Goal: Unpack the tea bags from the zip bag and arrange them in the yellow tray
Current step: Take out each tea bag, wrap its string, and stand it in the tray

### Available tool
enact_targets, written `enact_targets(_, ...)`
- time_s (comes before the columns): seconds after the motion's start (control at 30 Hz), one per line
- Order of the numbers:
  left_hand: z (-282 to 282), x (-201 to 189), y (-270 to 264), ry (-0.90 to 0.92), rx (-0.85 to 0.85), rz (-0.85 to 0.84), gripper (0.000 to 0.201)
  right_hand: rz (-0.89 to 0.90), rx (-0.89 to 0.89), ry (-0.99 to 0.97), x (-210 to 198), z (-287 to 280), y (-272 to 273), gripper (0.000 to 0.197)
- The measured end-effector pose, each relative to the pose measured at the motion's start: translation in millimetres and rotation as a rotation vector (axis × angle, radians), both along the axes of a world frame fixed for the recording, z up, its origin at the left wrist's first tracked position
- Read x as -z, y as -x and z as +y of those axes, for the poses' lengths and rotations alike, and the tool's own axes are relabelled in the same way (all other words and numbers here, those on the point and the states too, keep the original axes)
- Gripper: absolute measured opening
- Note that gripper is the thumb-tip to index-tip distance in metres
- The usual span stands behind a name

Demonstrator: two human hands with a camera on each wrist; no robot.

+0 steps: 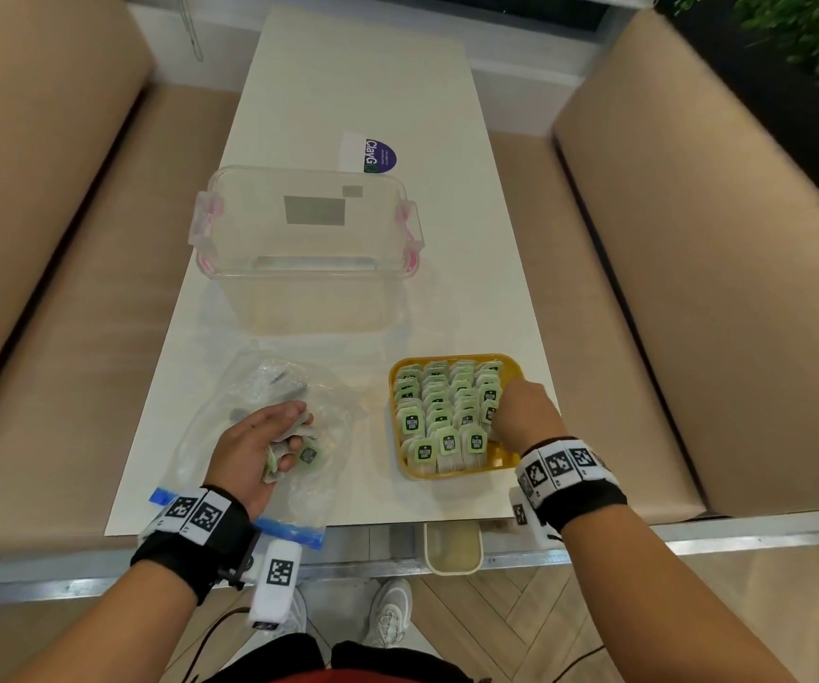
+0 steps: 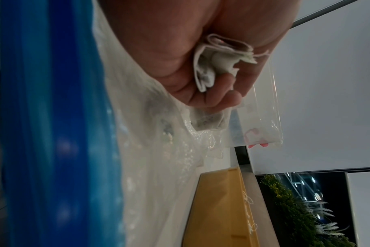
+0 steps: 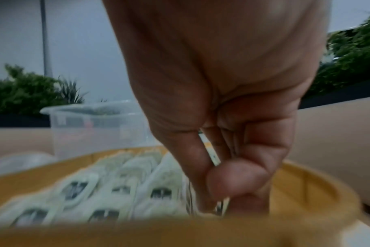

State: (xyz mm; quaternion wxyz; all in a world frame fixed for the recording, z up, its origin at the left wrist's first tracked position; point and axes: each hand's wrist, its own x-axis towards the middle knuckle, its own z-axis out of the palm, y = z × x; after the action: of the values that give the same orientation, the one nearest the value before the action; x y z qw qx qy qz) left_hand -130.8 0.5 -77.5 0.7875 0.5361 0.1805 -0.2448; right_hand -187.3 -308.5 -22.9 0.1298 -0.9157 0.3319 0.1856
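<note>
Head view: tea bags point(image 1: 447, 411) stood in packed rows in the yellow tray point(image 1: 405, 463) near the desk's front right corner. Right hand point(image 1: 526, 411) pinched one bag into the right-hand row. Left hand point(image 1: 254, 451) curled round a few more bags over the zip bag point(image 1: 274, 386), front left. Risk: squeezing into that tight row could topple neighbours or snag strings; the left fist's clutch could crumple bags.
</note>
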Motion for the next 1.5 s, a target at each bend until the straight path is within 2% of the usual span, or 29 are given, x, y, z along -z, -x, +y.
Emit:
enact_targets(0.23, 1, -1, 1, 0.017, -0.011, -0.008, 0.016, 0.005, 0.004, -0.002, 20, 6, 3, 0.018)
enact_targets(0.63, 3, 0, 0, 0.041, 0.014, 0.006, 0.022, -0.132, 0.020, 0.033, 14, 9, 10, 0.021)
enact_targets(0.8, 6, 0, -3, 0.040, 0.017, 0.023, 0.029, -0.361, 0.181, 0.131, 1, -8, 24, 0.021)
enact_targets(0.9, 7, -2, -3, 0.043, 0.022, 0.026, 0.026, -0.343, 0.260, 0.070, 9, -17, 33, 0.032)
enact_targets(1.0, 6, -4, -3, 0.041, 0.032, 0.031, 0.020, -0.323, 0.278, -0.004, 15, -17, 34, 0.029)
enact_targets(1.17, 6, -6, -3, 0.063, 0.029, 0.048, 0.024, -0.338, 0.280, -0.019, 14, -11, 36, 0.031)
enact_targets(1.27, 7, -9, -4, 0.092, 0.044, 0.062, 0.023, -0.545, 0.125, 0.024, 1, 13, 32, 0.030)
enact_targets(1.33, 5, -10, -5, 0.117, 0.061, 0.095, 0.025, -0.689, -0.133, -0.111, -9, 51, 25, 0.023)
enact_targets(1.43, -2, -14, -4, 0.125, 0.067, 0.129, 0.040, -0.647, -0.548, -0.323, -12, 118, 11, 0.021)
enact_targets(1.5, -5, -18, -3, 0.080, 0.046, 0.108, 0.046, -0.595, -0.657, -0.344, -7, 150, -2, 0.026)
